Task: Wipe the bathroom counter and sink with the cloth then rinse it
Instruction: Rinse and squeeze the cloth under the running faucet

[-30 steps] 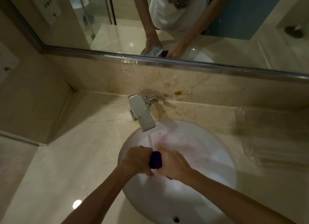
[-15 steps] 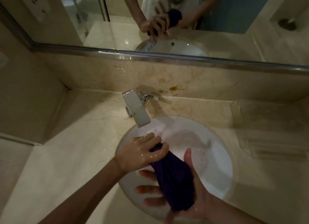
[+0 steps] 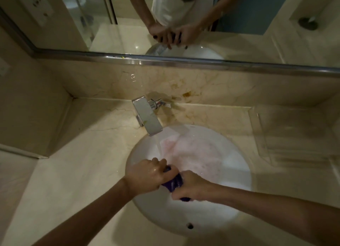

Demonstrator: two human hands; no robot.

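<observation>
Both hands clench a bunched purple cloth point(image 3: 173, 182) over the white oval sink point(image 3: 230, 199).
Left hand point(image 3: 147, 176) and right hand point(image 3: 191, 187) hide most of it; chrome square tap point(image 3: 147, 118) runs above.

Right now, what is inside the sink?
Inside the white sink: both hands, left hand and right hand, clutching a purple cloth, with tap water running in. The hands cover most of the cloth.

Left hand point(image 3: 147, 176): fist closed, knuckles up, apparently wet.
Right hand point(image 3: 191, 187): fist closed, set just beside it.
Forearms: extended, converging.
</observation>
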